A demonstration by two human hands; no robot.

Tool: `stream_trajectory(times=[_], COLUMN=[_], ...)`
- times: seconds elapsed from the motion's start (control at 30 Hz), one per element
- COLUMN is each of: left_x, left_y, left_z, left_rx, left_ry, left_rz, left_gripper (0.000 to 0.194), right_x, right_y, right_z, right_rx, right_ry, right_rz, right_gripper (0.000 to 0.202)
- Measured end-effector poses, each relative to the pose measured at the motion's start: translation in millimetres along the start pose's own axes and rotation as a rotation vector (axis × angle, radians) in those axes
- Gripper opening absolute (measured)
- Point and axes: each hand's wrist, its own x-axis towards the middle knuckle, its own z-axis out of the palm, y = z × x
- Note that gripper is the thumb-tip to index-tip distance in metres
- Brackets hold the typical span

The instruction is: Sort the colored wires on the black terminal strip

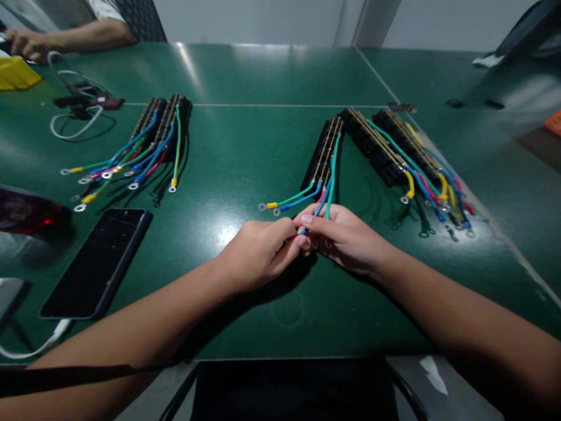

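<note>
the black strip [325, 151] on the tabletop [245, 327] is probably light and rigid, its blue wire [321, 206] bendable and springy, best held near the end, where left hand [263, 248] and right hand [350, 234] pinch it.

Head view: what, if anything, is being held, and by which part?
A blue wire, pinched by the left hand and right hand toward its end away from the black block; its very tip is hidden.
</note>
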Motion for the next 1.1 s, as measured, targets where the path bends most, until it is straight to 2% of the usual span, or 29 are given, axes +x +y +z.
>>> stream_trajectory(times=[0.37,1.1], left_x=[-0.5,0.7], left_y=[-0.5,-0.4], left_z=[0.7,1.8], left_rx=[-0.018,-0.054], left_ry=[-0.024,0.020], left_rz=[-0.019,0.006], left_gripper=[0.023,0.021], right_x=[0.3,0.2], right_y=[-1.1,-0.5], right_z=[0.6,-0.3], right_rx=[0.005,0.005], right_ry=[-0.001,-0.009], right_rz=[0.000,-0.001], right_gripper=[0.025,0.023])
